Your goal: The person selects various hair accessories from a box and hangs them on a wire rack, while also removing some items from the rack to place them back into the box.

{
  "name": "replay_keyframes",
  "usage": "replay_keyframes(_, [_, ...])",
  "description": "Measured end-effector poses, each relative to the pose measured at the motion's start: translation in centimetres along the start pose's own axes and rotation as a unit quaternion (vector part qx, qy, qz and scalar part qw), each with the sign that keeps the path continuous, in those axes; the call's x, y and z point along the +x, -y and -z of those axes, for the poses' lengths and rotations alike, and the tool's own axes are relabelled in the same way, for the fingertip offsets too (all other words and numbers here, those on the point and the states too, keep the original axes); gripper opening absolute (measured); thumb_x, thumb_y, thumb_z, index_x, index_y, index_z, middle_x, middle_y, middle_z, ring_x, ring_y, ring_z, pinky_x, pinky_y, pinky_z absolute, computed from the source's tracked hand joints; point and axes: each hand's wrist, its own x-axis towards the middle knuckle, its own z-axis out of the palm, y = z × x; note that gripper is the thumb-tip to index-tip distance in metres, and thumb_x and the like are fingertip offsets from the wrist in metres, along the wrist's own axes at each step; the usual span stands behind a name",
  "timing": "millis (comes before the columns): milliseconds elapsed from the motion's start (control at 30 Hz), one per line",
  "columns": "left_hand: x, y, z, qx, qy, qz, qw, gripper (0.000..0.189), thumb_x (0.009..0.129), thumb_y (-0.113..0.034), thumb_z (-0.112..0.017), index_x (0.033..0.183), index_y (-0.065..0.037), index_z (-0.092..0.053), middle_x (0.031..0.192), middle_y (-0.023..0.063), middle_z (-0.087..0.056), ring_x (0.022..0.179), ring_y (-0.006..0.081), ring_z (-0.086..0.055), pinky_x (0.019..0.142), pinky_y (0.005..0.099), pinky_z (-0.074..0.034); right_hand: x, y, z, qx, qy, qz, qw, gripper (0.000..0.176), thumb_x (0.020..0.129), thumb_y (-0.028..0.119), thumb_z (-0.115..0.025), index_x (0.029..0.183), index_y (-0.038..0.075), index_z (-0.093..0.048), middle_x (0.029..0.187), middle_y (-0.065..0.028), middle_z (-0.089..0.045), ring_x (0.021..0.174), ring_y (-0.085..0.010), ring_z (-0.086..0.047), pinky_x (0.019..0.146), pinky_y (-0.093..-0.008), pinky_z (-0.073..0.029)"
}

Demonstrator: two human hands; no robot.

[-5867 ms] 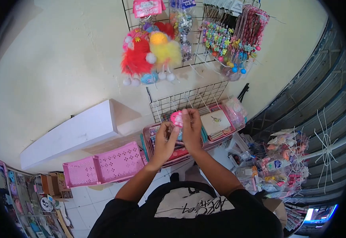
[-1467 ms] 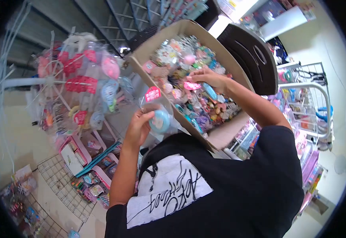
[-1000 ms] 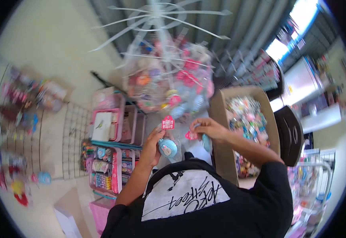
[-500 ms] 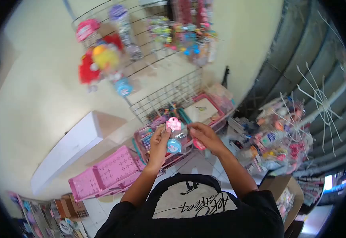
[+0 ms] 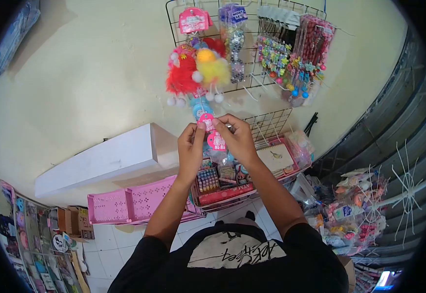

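Between my hands is a small clear packet with a pink hang tag [image 5: 206, 120], its details partly covered by my fingers. My left hand [image 5: 190, 152] is closed, pinching the tag's left edge with the thumb. From the other side, my right hand [image 5: 237, 139] pinches near the tag's right edge, fingers curled. A second pink tag [image 5: 217, 140] shows just below, between the palms. Right above the fingertips hang blue round packets [image 5: 200, 105] on the wire rack. Over these are fluffy red pom-pom trinkets [image 5: 182, 75] and a yellow one [image 5: 214, 71].
The black wire rack [image 5: 252, 90] also carries beaded strands [image 5: 312, 44] and bare hooks. Below stands a pink basket [image 5: 225, 196] of small goods. A white shelf [image 5: 95, 158] juts from the wall at left, above pink crates [image 5: 147, 201]. Bagged goods [image 5: 354, 210] hang at right.
My hands have risen to the hanging blue packets, carrying the pink-tagged packet up from over the basket. Both hands now meet at the tag. The view has shifted, showing more of the rack.
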Motion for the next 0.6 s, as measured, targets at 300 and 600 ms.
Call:
replay_keyframes(300, [1.3,1.9,-0.5,0.007,-0.041,-0.036,0.998,0.029,0.103,-0.021,-0.057,0.084,0.001,-0.06,0.076,0.0013,-0.061,0.073,0.0056,-0.053,0.066,0.0235,-0.043,1.9,-2.5,0.1,0.004,0.004,-0.005,1.0,0.018,0.098,0.017,-0.064,0.098,-0.001,-0.069,0.078,0.0047,-0.062,0.063,0.0025,-0.046,0.053,-0.0189,-0.037])
replay_keyframes(600, [7.7,6.9,1.0,0.091,-0.055,-0.037,0.994,0.023,0.099,-0.017,-0.061,0.089,0.004,-0.063,0.077,0.0057,-0.066,0.072,0.0115,-0.06,0.067,0.0267,-0.047,-0.9,-5.0,1.6,-0.017,-0.097,0.04,0.994,0.03,0.092,0.017,-0.07,0.11,-0.001,-0.055,0.096,-0.0085,-0.065,0.078,-0.0073,-0.058,0.058,-0.0226,-0.044])
